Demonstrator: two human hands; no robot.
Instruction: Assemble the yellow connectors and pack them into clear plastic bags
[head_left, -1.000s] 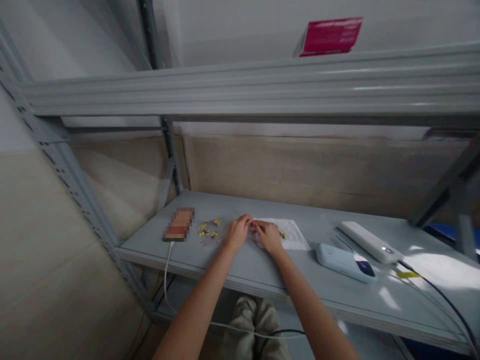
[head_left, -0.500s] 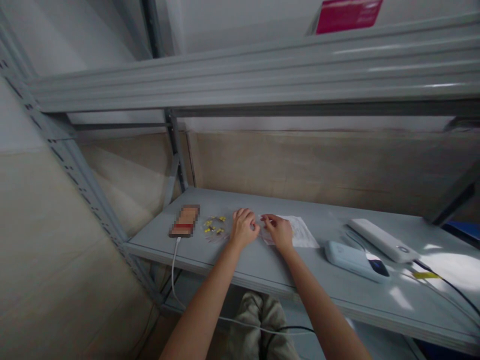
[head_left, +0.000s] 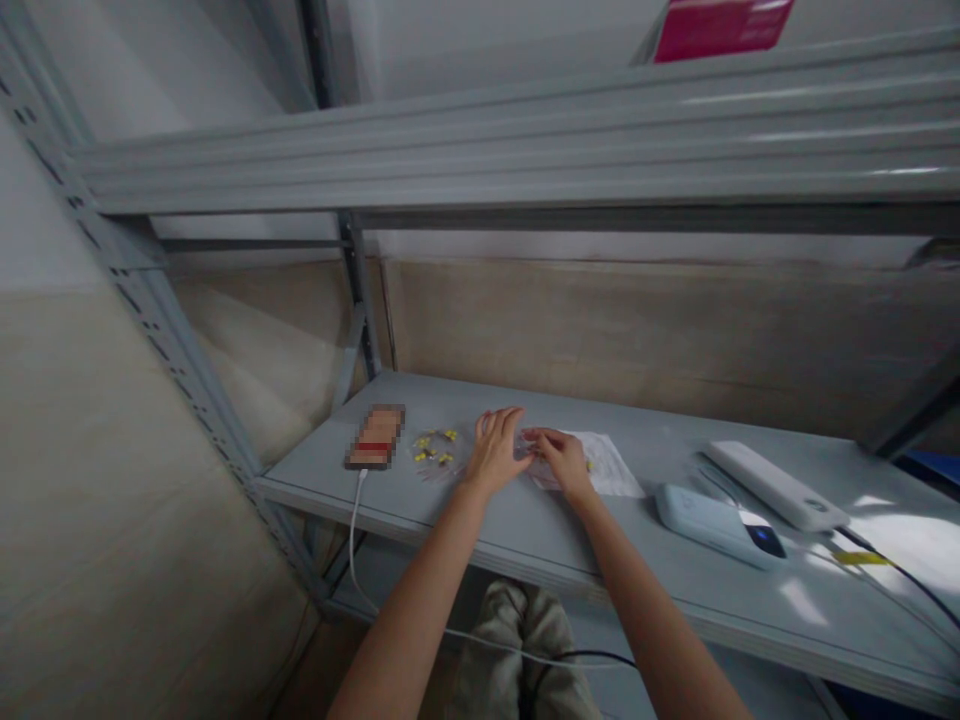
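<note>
My left hand [head_left: 495, 452] is raised just over the grey shelf [head_left: 450, 520], its fingers stretched and thumb apart, with nothing visible in it. Close by on the right, my right hand [head_left: 561, 458] has its fingertips pinched together; whatever they hold is too small to name. Under and beyond the right hand lies a thin white sheet or bag [head_left: 609, 465], with a bit of yellow showing by the knuckles. Left of my left hand, several small yellow pieces with thin wire-like leads [head_left: 433, 450] lie in a loose ring.
A phone-like device [head_left: 376, 437], its screen blurred, lies at left on a white cable [head_left: 352, 530]. To the right are a pale blue power bank [head_left: 712, 522], a long white power bank [head_left: 776, 485] and cables. An upper shelf beam [head_left: 480, 155] crosses above.
My left hand has opened from a curled shape, its fingers now extended toward the right. My right hand stays pinched in nearly the same place. The view has shifted slightly.
</note>
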